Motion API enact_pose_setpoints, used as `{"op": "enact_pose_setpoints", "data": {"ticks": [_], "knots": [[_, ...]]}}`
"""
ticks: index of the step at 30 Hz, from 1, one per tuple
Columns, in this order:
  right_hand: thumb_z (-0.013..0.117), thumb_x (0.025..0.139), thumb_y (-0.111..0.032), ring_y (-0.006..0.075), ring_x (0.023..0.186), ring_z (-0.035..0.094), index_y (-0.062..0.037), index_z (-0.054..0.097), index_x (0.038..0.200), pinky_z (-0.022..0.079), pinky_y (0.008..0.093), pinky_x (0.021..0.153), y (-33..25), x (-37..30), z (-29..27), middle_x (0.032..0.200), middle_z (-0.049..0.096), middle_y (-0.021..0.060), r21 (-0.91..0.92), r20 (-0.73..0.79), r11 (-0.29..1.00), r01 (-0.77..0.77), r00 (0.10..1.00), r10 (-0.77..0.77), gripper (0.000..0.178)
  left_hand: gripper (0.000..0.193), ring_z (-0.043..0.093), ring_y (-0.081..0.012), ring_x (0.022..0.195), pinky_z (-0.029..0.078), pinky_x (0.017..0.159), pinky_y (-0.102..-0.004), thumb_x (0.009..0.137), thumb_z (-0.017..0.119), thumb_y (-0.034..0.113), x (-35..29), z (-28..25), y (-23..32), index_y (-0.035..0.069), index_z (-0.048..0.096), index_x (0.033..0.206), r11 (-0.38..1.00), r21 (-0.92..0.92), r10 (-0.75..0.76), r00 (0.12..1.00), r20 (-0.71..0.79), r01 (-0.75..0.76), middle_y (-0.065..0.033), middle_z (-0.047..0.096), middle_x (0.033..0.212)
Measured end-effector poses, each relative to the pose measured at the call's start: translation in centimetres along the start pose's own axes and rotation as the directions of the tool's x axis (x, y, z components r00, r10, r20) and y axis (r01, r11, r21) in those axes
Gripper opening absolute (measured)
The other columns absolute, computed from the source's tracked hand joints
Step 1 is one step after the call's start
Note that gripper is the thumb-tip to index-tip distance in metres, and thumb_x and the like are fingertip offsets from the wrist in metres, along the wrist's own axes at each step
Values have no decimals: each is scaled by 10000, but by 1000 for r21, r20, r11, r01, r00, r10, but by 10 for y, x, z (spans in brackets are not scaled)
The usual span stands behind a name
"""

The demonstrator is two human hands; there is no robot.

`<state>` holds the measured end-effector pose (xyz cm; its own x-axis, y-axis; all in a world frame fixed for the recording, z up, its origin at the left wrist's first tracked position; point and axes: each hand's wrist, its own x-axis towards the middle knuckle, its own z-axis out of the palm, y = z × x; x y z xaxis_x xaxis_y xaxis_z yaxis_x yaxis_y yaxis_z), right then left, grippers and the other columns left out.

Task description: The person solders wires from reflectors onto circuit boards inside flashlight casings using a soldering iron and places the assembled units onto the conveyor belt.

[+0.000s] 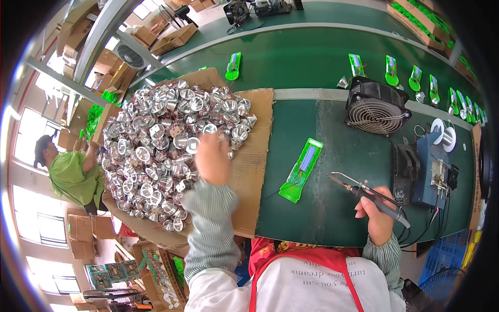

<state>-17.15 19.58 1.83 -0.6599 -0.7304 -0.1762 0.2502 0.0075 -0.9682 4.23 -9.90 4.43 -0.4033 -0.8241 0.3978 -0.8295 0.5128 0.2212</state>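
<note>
My left hand (pixel 212 158) is at the right side of a big heap of silvery lamp reflector cups (pixel 150 151) with thin wires. It is smeared by motion and its fingers are mostly hidden, so a hold on a cup cannot be made out. In my right hand (pixel 382 216) is a soldering iron (pixel 371 200), its tip pointing left, with a thin metal tube running alongside. Between my hands, on the green bench, lies a bright green plastic housing (pixel 292 190). It carries a blue-violet cylindrical cell (pixel 307 158), a small board and loose wires.
Cardboard (pixel 249 192) lies under the heap. A black fan (pixel 378 112) stands beyond my right hand, near a blue soldering unit (pixel 431 169) and a solder spool (pixel 448 138). Green housings (pixel 391 70) line the far belt (pixel 301 62). A person in green (pixel 75 174) works at left.
</note>
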Motion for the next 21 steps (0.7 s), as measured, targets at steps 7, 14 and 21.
{"op": "enact_pose_setpoints", "data": {"ticks": [7, 14, 21], "knots": [[551, 788, 12, 144, 531, 570, 32, 467, 894, 484, 228, 490, -4, -7, 10, 674, 585, 135, -8, 22, 1000, -1, 1000, 1, 137, 137, 587, -320, 806, 481, 684, -387, 750, 562, 92, 73, 23, -61, 47, 592, 876, 946, 321, -16, 998, -54, 32, -137, 542, 932], [537, 777, -14, 142, 490, 542, 15, 455, 873, 451, 228, 461, -5, -9, 6, 640, 569, 121, -41, -7, 999, -11, 1000, 10, 129, 173, 594, -223, 679, 448, 659, -275, 779, 597, 132, 65, 1, -54, -16, 632, 861, 970, -243, -24, 994, -107, -3, -112, 630, 769], [573, 784, 12, 141, 577, 588, 28, 485, 881, 506, 235, 502, -3, 0, 5, 714, 593, 128, 46, 59, 997, -57, 997, 54, 132, 164, 509, -68, 556, 400, 495, -236, 799, 586, 87, 10, -20, 8, -31, 625, 907, 728, -636, -145, 964, 222, 256, -60, 633, 739]]}}
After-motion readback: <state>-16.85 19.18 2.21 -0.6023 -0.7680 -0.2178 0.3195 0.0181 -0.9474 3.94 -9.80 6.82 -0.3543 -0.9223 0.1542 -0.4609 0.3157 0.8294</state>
